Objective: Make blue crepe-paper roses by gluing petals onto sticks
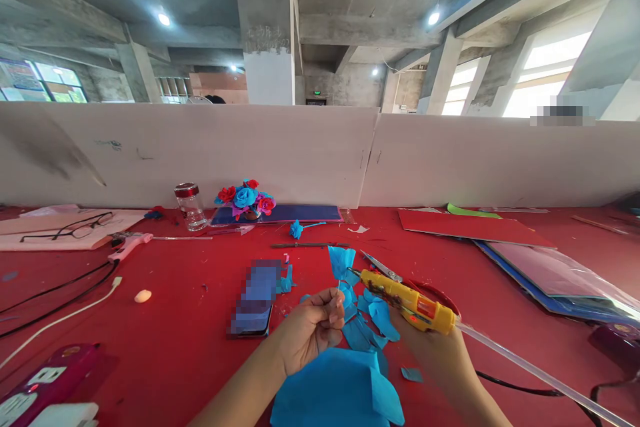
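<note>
My left hand (309, 330) is closed in a pinch on a thin wire stem topped by a blue paper flower piece (341, 260). My right hand (440, 350) grips a yellow glue gun (407, 300) with a clear glue stick (535, 373) trailing out behind it. The gun's nozzle points left and touches the base of the blue piece. Cut blue paper petals (367, 323) lie on the red table under both hands, and a larger blue paper sheet (335, 390) lies nearest me.
A phone (255, 300) lies left of my hands and scissors (383, 268) behind the gun. Further back stand a glass jar (190, 205), a paper flower bouquet (245, 199), glasses (70, 227) and a pink glue gun (127, 245). Coloured sheets (525, 267) lie right, a power strip (45, 390) and cables left.
</note>
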A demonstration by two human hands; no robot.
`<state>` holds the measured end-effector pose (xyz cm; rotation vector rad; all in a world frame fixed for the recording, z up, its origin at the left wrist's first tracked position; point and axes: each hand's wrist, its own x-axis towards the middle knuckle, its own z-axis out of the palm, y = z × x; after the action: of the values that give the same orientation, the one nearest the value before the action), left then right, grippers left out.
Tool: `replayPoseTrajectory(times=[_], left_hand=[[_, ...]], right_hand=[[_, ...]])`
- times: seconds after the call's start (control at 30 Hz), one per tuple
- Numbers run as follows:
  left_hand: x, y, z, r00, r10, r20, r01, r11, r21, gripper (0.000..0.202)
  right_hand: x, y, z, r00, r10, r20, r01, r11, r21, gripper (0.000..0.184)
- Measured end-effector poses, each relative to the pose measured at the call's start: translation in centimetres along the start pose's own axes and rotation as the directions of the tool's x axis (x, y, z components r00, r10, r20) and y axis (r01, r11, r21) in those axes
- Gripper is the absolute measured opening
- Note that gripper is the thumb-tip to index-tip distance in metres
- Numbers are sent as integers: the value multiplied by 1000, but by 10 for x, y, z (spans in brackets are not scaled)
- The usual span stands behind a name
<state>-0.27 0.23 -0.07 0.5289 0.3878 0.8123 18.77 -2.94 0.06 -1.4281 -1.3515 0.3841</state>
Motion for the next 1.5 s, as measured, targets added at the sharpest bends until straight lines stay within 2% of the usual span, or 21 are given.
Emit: replayPoseTrajectory(times=[0.27, 0.4, 0.57, 0.73, 0.97, 1.07, 1.2, 1.37, 1.5], left_hand=[[0, 0, 1, 1000, -3, 7, 3, 1000, 7, 15], [0, 0, 1, 1000, -14, -20, 14, 1000, -13, 15], [1, 0, 0, 1000, -22, -6, 22, 999, -28, 14], [0, 1, 2, 1000, -20, 14, 20, 1000, -18, 10], [0, 1, 1, 999, -37, -18, 35, 997, -72, 13], [-1, 1, 0, 999, -44, -23, 42, 996, -84, 11], [-2, 3, 1, 999, -29, 17, 30, 996, -85, 9], [-4, 4, 2, 995, -27, 100, 32, 998, -58, 8], [-4, 4, 1, 988, -32, 149, 44, 996, -82, 10]], right_hand=[[0, -5, -3, 999, -3, 41, 4, 999, -37, 20], [-2, -11, -2, 1000, 2, 10, -2, 1000, -12, 20], [1, -8, -4, 995, -33, 92, 38, 998, -43, 19], [3, -8, -6, 999, -16, 38, 18, 998, -56, 18], [-2, -14, -6, 997, 7, 81, -5, 1000, -23, 15], [-2, -15, -6, 997, -21, 79, 20, 1000, 5, 13], [-2, -10, -10, 999, -22, 47, 23, 1000, -7, 19], [-5, 0, -10, 993, 117, 12, -117, 993, 27, 17], [-7, -1, -4, 995, 99, -21, -98, 995, 34, 19]])
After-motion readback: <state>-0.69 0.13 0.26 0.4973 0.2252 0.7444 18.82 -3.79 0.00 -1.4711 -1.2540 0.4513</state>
